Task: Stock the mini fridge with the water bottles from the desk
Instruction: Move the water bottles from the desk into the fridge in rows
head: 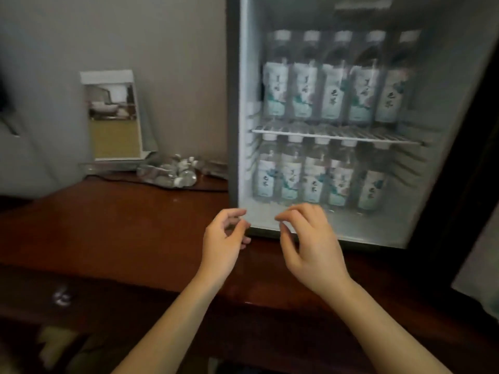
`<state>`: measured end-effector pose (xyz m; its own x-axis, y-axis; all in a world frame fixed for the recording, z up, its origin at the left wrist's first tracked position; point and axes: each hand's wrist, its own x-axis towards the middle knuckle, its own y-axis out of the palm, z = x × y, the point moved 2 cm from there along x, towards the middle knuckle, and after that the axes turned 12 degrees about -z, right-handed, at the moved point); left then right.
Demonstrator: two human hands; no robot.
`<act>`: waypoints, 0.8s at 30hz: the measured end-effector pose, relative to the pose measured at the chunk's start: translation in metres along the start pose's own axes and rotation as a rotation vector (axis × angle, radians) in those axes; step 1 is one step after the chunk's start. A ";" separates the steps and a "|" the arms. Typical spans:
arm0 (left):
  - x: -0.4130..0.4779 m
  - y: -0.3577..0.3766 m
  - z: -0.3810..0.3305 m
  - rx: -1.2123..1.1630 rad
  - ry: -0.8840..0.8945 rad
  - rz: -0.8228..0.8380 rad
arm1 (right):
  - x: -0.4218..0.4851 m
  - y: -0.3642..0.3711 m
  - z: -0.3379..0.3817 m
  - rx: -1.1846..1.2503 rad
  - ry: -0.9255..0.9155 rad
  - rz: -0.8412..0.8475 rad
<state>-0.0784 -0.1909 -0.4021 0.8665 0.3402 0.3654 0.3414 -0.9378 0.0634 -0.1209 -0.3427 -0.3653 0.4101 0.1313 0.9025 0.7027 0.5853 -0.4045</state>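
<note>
Mini fridge (pixel 233 109): stands on the desk (pixel 121 225) at its right rear, front open, interior lit.

Water bottles, upper row (pixel 332 93): five, upright, side by side on the wire shelf (pixel 337 136).

Water bottles, lower row (pixel 316 182): five, upright on the fridge floor, the rightmost set slightly further back.

Left hand (pixel 224 238): at the fridge's lower left corner, fingers loosely curled, holding nothing.

Right hand (pixel 310 244): just before the fridge's front sill, fingers loosely curled, likewise holding nothing.

Plastic wrap (pixel 167 172): crumpled heap at the desk's back edge, beside the fridge. Too blurred to tell whether a bottle remains in it.

Leaflet stand (pixel 113 114): upright at the back edge, left of the wrap.

Step, as judged: stocking looks near complete. Check the wrap for stragglers. Square the lower row so that no bottle passes the sill, then close the door without jolting the rows.
</note>
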 end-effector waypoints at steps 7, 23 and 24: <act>0.083 -0.094 0.051 0.124 -0.107 -0.228 | 0.042 0.149 0.040 0.128 0.059 0.333; 0.248 -0.133 0.113 0.721 0.167 -0.323 | 0.136 0.425 0.016 -0.216 0.482 0.606; 0.247 -0.134 0.112 0.742 0.177 -0.322 | 0.134 0.431 0.015 -0.211 0.483 0.574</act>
<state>0.1305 0.0267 -0.4248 0.6363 0.5096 0.5792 0.7684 -0.4853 -0.4171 0.2280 -0.0604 -0.4169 0.9166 -0.0237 0.3990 0.3802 0.3598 -0.8520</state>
